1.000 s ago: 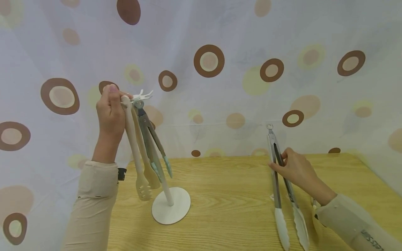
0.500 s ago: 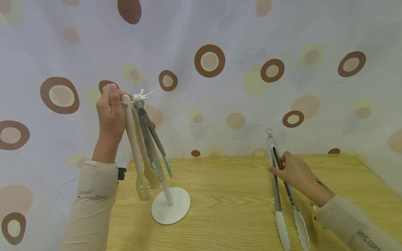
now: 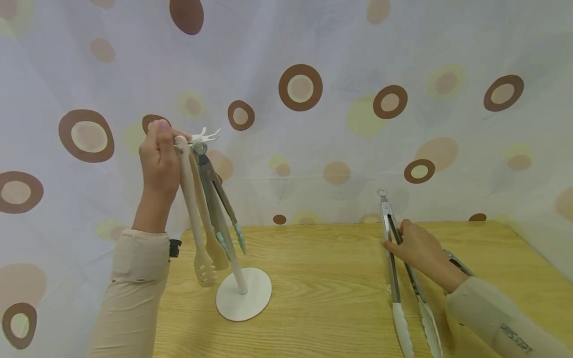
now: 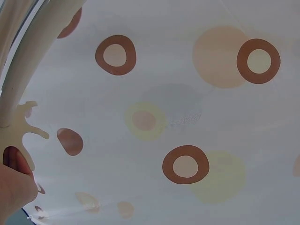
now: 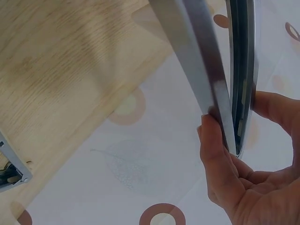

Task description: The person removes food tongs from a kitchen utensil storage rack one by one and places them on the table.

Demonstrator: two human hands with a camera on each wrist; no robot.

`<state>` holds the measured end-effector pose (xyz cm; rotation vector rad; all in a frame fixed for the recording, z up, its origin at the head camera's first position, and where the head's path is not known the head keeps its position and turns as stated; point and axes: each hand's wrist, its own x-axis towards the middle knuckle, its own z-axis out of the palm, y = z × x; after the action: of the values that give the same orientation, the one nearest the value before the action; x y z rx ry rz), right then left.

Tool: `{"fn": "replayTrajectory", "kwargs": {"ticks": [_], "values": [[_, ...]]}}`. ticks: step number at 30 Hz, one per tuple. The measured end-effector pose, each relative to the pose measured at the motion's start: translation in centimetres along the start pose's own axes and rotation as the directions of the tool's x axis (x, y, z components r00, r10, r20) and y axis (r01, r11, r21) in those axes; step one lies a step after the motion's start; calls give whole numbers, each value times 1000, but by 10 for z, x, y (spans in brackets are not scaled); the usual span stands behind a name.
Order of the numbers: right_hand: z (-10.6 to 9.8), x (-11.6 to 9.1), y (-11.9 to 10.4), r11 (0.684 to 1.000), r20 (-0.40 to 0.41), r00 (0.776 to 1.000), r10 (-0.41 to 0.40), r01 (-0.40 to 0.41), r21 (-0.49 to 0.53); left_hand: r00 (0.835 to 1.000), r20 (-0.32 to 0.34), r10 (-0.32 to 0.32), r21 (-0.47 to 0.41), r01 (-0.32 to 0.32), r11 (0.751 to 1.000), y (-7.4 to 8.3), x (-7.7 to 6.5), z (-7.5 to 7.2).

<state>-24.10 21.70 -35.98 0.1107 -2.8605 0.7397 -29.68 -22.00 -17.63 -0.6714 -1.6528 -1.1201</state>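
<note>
silver-and-white metal tongs [image 3: 394, 281] have dipped over the wooden worktop [image 3: 322, 288], pinched in my right hand [image 3: 420, 248], farther below the top of the white round-based stand [image 3: 246, 304] (my left hand [image 3: 159, 161] grips it).

Silver metal tongs [image 3: 394, 278], four o'clock: white tips [image 3: 403, 328]. Grey metal tongs [image 3: 222, 196], nine o'clock: mint tips [image 3: 240, 238]. Pale fabric backdrop [image 3: 322, 139]: brown rings [image 3: 284, 87].

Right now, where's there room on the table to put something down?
There's a bare patch of table between the stand's white base and the long tongs. Another lies between the half-hidden utensil and the table's right edge. It's crowded where the right hand holds the long tongs, and around the hanging utensils.
</note>
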Motion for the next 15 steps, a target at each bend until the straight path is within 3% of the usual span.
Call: {"fn": "replayTrajectory", "kwargs": {"ticks": [15], "values": [[7, 5, 8, 1000, 25, 1000, 4, -4, -28, 1000, 7, 0, 15, 0, 1000, 1, -1, 0]]}}
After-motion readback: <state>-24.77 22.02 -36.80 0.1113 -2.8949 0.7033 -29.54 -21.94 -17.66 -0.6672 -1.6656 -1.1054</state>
